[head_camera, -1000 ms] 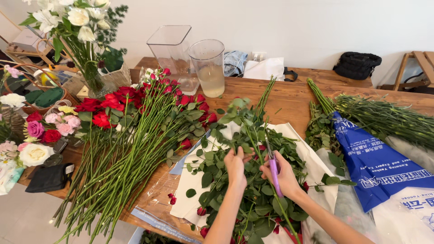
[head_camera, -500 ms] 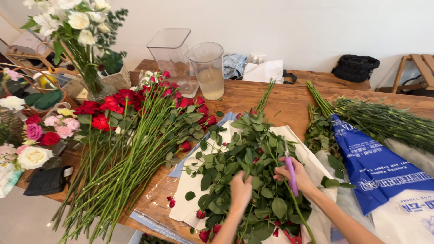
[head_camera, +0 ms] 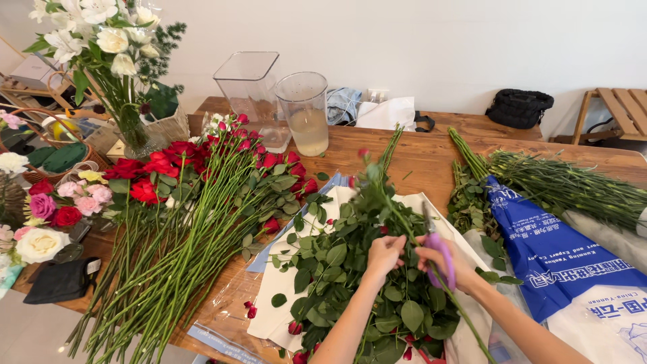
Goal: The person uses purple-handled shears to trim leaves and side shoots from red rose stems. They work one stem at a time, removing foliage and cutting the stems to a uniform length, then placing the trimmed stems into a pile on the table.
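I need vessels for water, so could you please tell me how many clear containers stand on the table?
2: a square clear container and a round one beside it, at the table's far edge.

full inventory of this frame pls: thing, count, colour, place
Leafy rose bundle: one, green with red buds, on white paper at front centre.
Loose roses: many, red with long green stems, fanned out on the table's left.
Clear containers: two, one square, one round with cloudy liquid, at the back.
Vase of flowers: one, white blooms, back left.
Mixed blooms: several, pink, red and cream, far left edge.
Blue wrapper: one, around green stems, right.
Black bag: one, back right.
Wooden table: one, brown.
Left hand: on the bundle's stems.
Right hand: grip closed on purple-handled scissors.
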